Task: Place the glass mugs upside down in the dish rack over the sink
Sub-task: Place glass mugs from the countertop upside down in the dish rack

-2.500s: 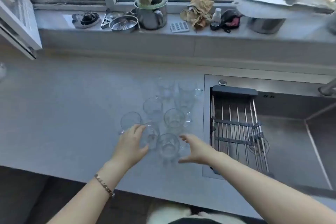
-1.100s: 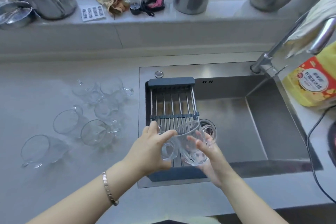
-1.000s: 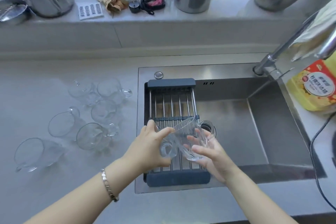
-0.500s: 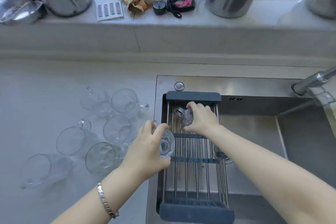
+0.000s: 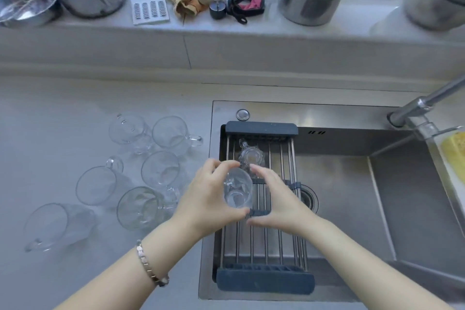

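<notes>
My left hand (image 5: 208,199) clamps a glass mug (image 5: 237,191) base-up over the dish rack (image 5: 264,241), thumb and fingers wrapped round its side. My right hand (image 5: 279,199) sits just beside it, fingers spread, fingertips touching the glass. Another mug (image 5: 250,156) already stands inverted at the rack's far end.

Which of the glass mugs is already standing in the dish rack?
The small mug at the rack's far end, base up. One mug is held; six wait on the counter.
</notes>
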`<state>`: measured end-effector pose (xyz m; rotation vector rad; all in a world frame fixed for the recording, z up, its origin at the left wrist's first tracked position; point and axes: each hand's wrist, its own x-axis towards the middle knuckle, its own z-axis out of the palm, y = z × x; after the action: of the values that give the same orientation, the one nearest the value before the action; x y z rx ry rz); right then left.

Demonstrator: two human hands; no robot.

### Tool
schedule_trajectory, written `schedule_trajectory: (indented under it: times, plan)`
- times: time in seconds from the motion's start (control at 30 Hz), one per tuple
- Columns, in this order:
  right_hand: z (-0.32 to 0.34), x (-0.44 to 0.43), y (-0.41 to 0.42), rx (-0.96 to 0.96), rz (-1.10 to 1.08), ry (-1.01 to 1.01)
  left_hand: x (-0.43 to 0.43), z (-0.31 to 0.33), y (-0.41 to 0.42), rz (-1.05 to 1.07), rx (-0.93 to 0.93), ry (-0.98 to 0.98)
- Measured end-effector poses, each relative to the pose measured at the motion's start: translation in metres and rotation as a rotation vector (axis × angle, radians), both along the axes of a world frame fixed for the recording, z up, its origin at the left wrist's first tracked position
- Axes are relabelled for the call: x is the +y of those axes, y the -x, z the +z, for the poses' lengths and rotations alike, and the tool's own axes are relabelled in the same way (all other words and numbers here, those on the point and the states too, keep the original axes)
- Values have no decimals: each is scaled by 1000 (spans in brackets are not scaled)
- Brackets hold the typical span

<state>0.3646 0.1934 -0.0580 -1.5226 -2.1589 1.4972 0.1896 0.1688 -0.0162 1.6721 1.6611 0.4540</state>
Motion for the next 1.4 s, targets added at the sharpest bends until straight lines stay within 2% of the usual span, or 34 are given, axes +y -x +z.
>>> schedule_trajectory:
  times: [0.03,0.17,0.27,0.33,0.37,0.47,0.57,0.7,0.8,0.93,1.2,1.4]
  plan:
    - [4,-11,-4,91,-34,43,1,3,-7,18,-91,0]
    - [11,-36,-15,447,-430,106,4,8,-29,156,-434,118]
    - [16,-40,-34,442,-526,-4,15,-1,-35,177,-552,309]
    - [20,-32,-50,296,-528,-97,24,-13,-35,103,-490,360]
    - [21,-24,-59,187,-519,-152,29,-20,-34,62,-396,336]
    - [25,15,-77,-109,-435,-259,51,-43,-36,-39,12,173]
    - [24,55,-76,-285,-196,-355,75,-61,-50,-143,328,87]
    - [2,88,-56,-541,205,-388,98,-77,-64,-258,535,121]
    - [-14,98,-38,-633,345,-405,107,-85,-61,-371,564,107]
    - [-32,105,-23,-591,262,-394,116,-89,-46,-490,546,53]
    - [-54,98,-34,-409,222,-381,104,-93,-26,-410,407,20]
    - [-72,90,-27,-382,-104,-377,103,-91,-32,-352,468,87]
